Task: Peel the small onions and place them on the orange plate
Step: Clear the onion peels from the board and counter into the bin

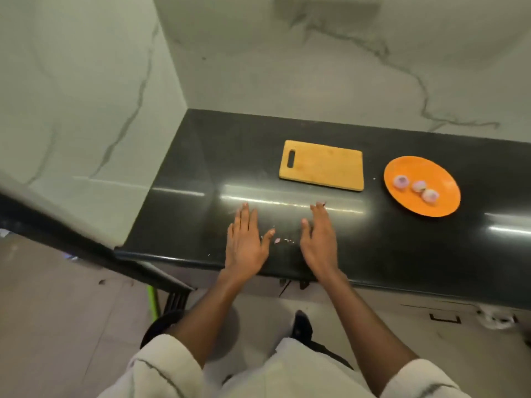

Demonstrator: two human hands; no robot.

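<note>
We laid our left hand [247,239] flat on the dark counter [402,254], fingers straight and close together, thumb angled out to the right, holding nothing. Our right hand [319,239] lay just beside it, palm down too, fingers straight and together, also holding nothing. Between the two hands sat a few small scraps of onion skin [283,240]. Farther off, a wooden cutting board [321,165] rested on the counter with its handle slot to the left. To the right of the board sat the orange plate [436,170], and on it three peeled small onions [418,186] lay in a row.
</note>
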